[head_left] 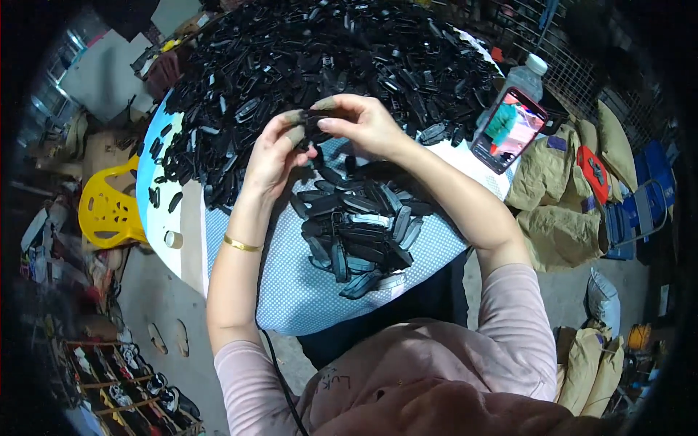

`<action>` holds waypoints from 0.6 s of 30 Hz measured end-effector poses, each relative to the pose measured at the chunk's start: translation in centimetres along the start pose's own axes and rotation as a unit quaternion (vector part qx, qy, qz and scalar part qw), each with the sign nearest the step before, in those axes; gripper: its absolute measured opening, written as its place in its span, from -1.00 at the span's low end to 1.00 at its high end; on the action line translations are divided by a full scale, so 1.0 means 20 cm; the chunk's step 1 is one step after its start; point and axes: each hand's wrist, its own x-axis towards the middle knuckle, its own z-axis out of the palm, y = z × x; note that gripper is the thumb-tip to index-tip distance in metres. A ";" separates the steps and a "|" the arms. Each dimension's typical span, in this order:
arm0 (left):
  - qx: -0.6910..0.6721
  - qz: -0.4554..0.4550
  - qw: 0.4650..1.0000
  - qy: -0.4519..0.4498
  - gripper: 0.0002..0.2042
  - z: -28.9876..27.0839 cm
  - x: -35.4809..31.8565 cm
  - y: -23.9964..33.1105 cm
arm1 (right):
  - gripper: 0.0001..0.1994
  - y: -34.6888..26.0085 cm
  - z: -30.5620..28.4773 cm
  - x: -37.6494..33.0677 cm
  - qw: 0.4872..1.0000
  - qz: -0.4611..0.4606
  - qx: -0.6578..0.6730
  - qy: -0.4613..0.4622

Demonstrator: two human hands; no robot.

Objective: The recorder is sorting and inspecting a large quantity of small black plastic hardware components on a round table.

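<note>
My left hand (273, 156) and my right hand (367, 123) meet over the table, fingertips pinched on a small black piece (313, 120), mostly hidden by the fingers. Greyish coverings or stains show on several fingertips. Beyond my hands spreads a large heap of small oblong black pieces (313, 58), apparently plastic. Closer to me, between my forearms, lies a smaller pile of similar black and grey elongated pieces (356, 225) on a pale dotted cloth (291, 291). A gold bracelet (242, 244) circles my left wrist.
At the table's right edge a lit phone (509, 131) leans near a clear bottle (527, 76). A tape roll (173, 239) sits at the left edge. Around the table are a yellow stool (109, 207), brown sacks (560, 232), a blue folding chair (643, 207) and a shoe rack (127, 385).
</note>
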 end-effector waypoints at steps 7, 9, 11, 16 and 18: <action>-0.073 0.007 0.992 -0.102 -0.61 0.01 0.03 0.01 | -0.73 -0.03 -0.09 -0.02 0.998 0.054 0.012 -0.005; -0.049 0.007 0.993 -0.109 -0.63 -0.01 0.03 0.00 | -0.73 -0.01 -0.06 -0.01 1.000 0.019 0.018 -0.016; -0.069 0.008 0.993 -0.093 -0.68 -0.03 0.03 -0.01 | -0.74 -0.02 -0.03 -0.02 1.000 0.006 -0.006 -0.014; -0.044 0.032 0.994 -0.098 -0.76 -0.03 0.04 -0.04 | -0.75 -0.03 0.00 -0.04 0.995 -0.038 -0.084 0.032; -0.034 0.039 0.997 -0.061 -0.77 0.00 0.04 -0.04 | -0.76 -0.03 0.02 -0.05 0.992 -0.051 -0.112 0.041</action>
